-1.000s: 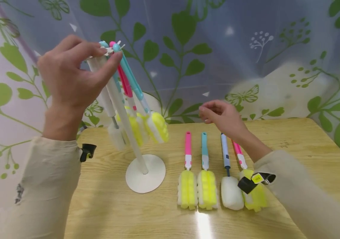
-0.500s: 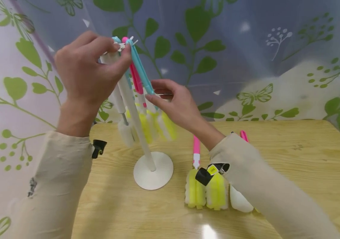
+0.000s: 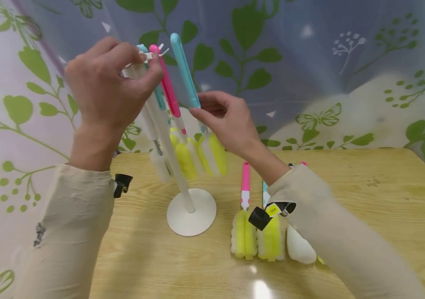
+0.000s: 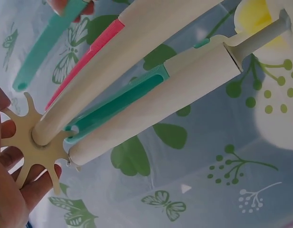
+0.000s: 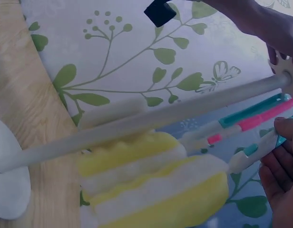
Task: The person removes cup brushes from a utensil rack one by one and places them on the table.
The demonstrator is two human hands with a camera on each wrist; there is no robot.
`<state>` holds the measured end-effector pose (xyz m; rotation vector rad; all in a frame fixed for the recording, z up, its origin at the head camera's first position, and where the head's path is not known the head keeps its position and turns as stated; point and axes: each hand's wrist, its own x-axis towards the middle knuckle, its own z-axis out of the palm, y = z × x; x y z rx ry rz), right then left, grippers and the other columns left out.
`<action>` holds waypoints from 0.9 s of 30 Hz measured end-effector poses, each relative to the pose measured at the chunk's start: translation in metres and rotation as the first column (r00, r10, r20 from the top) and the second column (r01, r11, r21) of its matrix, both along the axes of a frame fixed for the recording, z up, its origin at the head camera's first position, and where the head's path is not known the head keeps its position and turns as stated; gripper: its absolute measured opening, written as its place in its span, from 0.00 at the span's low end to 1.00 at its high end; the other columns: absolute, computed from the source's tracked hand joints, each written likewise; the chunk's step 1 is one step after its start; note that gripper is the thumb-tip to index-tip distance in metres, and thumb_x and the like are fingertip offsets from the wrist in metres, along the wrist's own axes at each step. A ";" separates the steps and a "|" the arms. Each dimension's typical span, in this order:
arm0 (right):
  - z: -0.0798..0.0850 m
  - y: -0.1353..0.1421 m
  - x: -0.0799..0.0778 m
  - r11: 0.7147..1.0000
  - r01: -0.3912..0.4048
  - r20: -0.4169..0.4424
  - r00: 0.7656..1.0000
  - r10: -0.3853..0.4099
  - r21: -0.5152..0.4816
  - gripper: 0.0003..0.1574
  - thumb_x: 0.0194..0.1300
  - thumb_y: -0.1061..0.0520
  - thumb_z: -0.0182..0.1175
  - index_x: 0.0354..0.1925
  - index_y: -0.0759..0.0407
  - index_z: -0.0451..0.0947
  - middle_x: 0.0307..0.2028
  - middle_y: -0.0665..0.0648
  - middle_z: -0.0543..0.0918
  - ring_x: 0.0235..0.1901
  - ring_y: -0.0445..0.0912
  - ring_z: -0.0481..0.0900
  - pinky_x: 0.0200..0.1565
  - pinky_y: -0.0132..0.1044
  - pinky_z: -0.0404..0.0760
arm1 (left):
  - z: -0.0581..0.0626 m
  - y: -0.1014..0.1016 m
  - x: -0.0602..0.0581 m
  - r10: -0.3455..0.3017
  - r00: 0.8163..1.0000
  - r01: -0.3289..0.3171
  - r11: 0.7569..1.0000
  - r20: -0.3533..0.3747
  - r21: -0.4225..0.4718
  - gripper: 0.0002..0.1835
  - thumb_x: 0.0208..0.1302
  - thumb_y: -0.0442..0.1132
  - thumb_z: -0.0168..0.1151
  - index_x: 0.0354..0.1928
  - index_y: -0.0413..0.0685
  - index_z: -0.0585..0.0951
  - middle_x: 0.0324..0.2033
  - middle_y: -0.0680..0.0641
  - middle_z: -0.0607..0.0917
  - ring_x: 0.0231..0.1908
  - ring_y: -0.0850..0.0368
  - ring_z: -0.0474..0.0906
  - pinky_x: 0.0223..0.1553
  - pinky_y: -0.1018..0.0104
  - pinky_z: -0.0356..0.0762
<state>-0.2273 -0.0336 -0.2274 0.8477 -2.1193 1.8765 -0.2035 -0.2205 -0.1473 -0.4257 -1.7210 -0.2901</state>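
My left hand [image 3: 109, 79] grips the top of a white stand [image 3: 175, 166], its fingers at the star-shaped hook rack [image 4: 30, 142]. Between thumb and fingers, my right hand [image 3: 231, 124] pinches a sponge brush with a teal handle [image 3: 184, 68] low on that handle. The handle's top end is apart from the hooks, and its yellow-and-white sponge head [image 3: 212, 155] points down. Still on the rack hang a pink-handled sponge brush [image 3: 168, 87], another teal-handled one [image 4: 118, 102] and a white-handled brush [image 4: 161, 109]. The left fingers hide part of the rack in the head view.
The stand's round base [image 3: 191, 224] rests on the wooden table [image 3: 141, 257]. To its right lie a pink-handled sponge brush [image 3: 245, 182], a yellow sponge head [image 3: 270, 236] and a white one [image 3: 300, 247], partly covered by my right sleeve. A leaf-patterned curtain [image 3: 309, 83] hangs behind.
My right hand has moved left from above the lying brushes and taken hold of a hanging teal-handled brush. That brush has come up off its hook. My left hand keeps its grip.
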 end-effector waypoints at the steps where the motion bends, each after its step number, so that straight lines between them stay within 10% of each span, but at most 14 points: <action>1: 0.001 0.005 0.000 1.000 0.006 -0.002 1.000 -0.006 -0.004 0.22 0.60 0.57 0.65 0.53 0.62 0.78 0.42 0.54 0.83 0.40 0.44 0.82 0.45 0.34 0.78 | 0.000 0.001 0.000 0.008 1.000 -0.008 1.000 0.002 0.002 0.17 0.53 0.44 0.60 0.13 0.39 0.79 0.13 0.44 0.76 0.12 0.48 0.65 0.19 0.62 0.50; 15: 0.011 0.120 0.005 0.966 0.259 -0.110 0.959 -0.260 -0.019 0.18 0.59 0.58 0.66 0.48 0.63 0.80 0.39 0.55 0.83 0.38 0.46 0.81 0.43 0.32 0.77 | 0.005 0.010 0.007 0.168 0.979 -0.169 0.986 0.115 -0.003 0.16 0.53 0.45 0.55 0.24 0.40 0.85 0.15 0.41 0.77 0.14 0.47 0.62 0.20 0.59 0.43; 22: -0.019 0.193 -0.001 0.836 0.491 -0.040 0.867 -0.497 0.246 0.25 0.60 0.47 0.65 0.52 0.59 0.78 0.40 0.49 0.82 0.36 0.39 0.79 0.39 0.29 0.73 | 0.004 0.008 0.012 0.221 0.965 -0.228 0.973 0.141 0.035 0.19 0.55 0.48 0.54 0.25 0.39 0.86 0.19 0.41 0.80 0.18 0.41 0.71 0.20 0.60 0.45; 27: -0.058 0.240 -0.009 0.720 0.476 0.046 0.818 -0.573 0.505 0.37 0.60 0.35 0.58 0.55 0.62 0.75 0.46 0.60 0.81 0.39 0.41 0.76 0.37 0.37 0.71 | 0.000 0.004 0.013 0.221 0.969 -0.229 0.972 0.109 0.059 0.20 0.58 0.48 0.55 0.26 0.38 0.86 0.24 0.41 0.83 0.18 0.38 0.73 0.20 0.58 0.48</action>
